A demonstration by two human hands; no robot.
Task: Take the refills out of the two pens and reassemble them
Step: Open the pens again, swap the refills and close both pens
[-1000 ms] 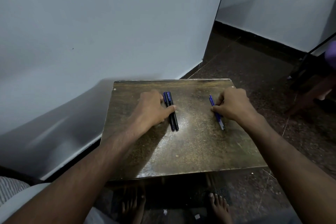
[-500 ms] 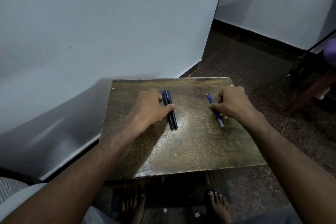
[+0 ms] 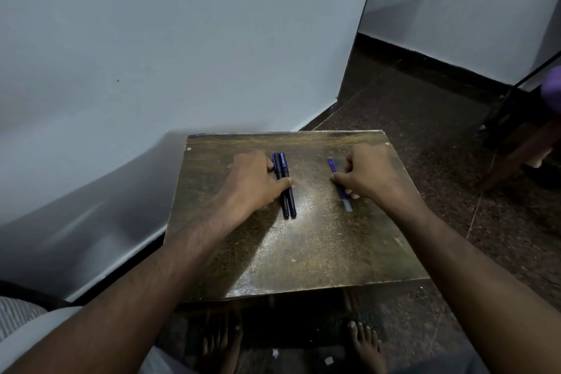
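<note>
On the small worn brown wooden table [image 3: 303, 252] two slim black plastic pens with blue ends [image 3: 284, 185] lay side by side, touching each other, a little left of the middle. Their long axis ran from the far edge toward the person, with the narrow ends near. The left hand [image 3: 253, 182] rested on them, its fingers curled loosely and the thumb tip pressed across both barrels; it seemed to pin them down more than to grip them.

To the right, well apart, lay a thin blue and clear plastic refill or pen part [image 3: 340, 185], also pointing away and slightly left. The right hand [image 3: 368, 174] was curled almost to a fist, thumb and forefinger pinching this piece near its middle.

I judged these things light, stiff and smooth, so they would roll and slip easily. The thin piece would probably bend if pressed hard. It was better to hold each barrel at both ends when twisting it open.
</note>
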